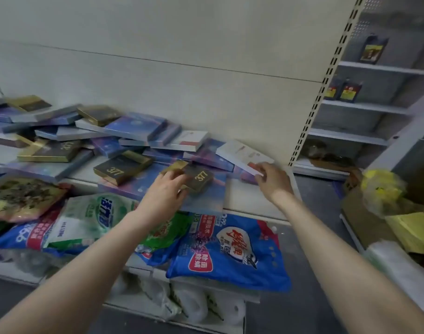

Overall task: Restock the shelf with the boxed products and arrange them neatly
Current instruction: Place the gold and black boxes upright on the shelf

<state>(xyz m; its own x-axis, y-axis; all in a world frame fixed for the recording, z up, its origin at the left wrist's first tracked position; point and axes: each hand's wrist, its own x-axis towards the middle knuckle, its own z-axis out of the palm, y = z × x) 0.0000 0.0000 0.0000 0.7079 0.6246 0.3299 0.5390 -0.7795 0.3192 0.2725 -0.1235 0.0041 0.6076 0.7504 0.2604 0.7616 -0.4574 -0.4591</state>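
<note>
1. The left hand [165, 189] reaches onto the shelf [244, 196] and lies over a dark box [201, 178] with gold edges, marked 377. Its grip seems clamped on the box, fingers on top and thumb at the near edge, though blur softens the fingertips.
2. This dark box rests on a large blue box [206, 201] that overhangs the shelf's front lip.
3. At 3 o'clock from the left hand, the right hand [272, 178] has its grip pinched on the near corner of a white box [242, 153], which lies tilted against the back panel.
4. A second 377 box [121, 168] sits at 9 o'clock from the dark box, apart from it.
5. A jumbled pile of boxes [133, 128], blue, white and gold, spreads from 10 to 12 o'clock.
6. Detergent bags [230, 247] lie on the level below, at 6 o'clock.
</note>
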